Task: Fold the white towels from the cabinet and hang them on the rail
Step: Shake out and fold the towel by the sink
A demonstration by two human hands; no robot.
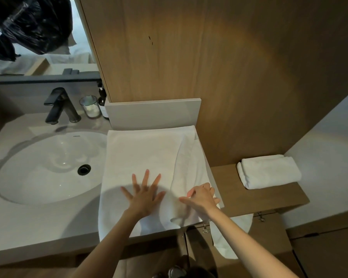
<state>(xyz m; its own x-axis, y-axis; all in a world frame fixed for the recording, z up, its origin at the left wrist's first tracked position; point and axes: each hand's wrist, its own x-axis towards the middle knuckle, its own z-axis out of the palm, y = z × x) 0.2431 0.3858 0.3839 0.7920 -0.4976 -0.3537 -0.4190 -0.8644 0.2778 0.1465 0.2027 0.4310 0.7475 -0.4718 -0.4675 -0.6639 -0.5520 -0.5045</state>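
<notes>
A large white towel lies spread on the counter to the right of the sink, its right side folded over in a long flap. One corner hangs down past the counter's front edge at the right. My left hand presses flat on the towel's near part, fingers spread. My right hand grips the near end of the folded flap at the towel's right edge. A second white towel, folded into a thick rectangle, rests on the lower wooden shelf to the right. No rail is in view.
An oval white sink with a black faucet takes up the left of the counter. A glass jar and a dark bottle stand behind. A wooden wall panel rises behind the towel. An open cabinet door is below right.
</notes>
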